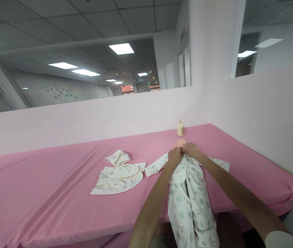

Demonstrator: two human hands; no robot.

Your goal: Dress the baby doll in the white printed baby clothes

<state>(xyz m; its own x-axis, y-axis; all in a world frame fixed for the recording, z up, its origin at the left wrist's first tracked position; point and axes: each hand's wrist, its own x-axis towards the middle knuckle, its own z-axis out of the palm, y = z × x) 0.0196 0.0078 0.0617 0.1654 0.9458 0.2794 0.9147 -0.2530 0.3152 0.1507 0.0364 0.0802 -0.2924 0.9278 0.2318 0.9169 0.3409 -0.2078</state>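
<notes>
A white baby romper (179, 198) with a green animal print is on a doll, its leg part draping over the table's front edge. The peach-coloured head of the doll (179, 142) shows just beyond my hands, partly covered by them. At the neck opening, my left hand (175, 156) is closed on the collar. Close beside it, my right hand (191, 150) pinches the collar's other side. Both sleeves spread out sideways: the left sleeve (157, 166) lies flat, while my right forearm partly covers the other sleeve (221, 164). My fingertips are small and partly hidden.
A pink cloth (66, 179) covers the table. Left of the romper lie a white printed baby shirt (119, 179) and a crumpled printed cloth piece (118, 157). A cream pump bottle (180, 128) stands behind the doll, near the wall (136, 113). Another wall borders the right side.
</notes>
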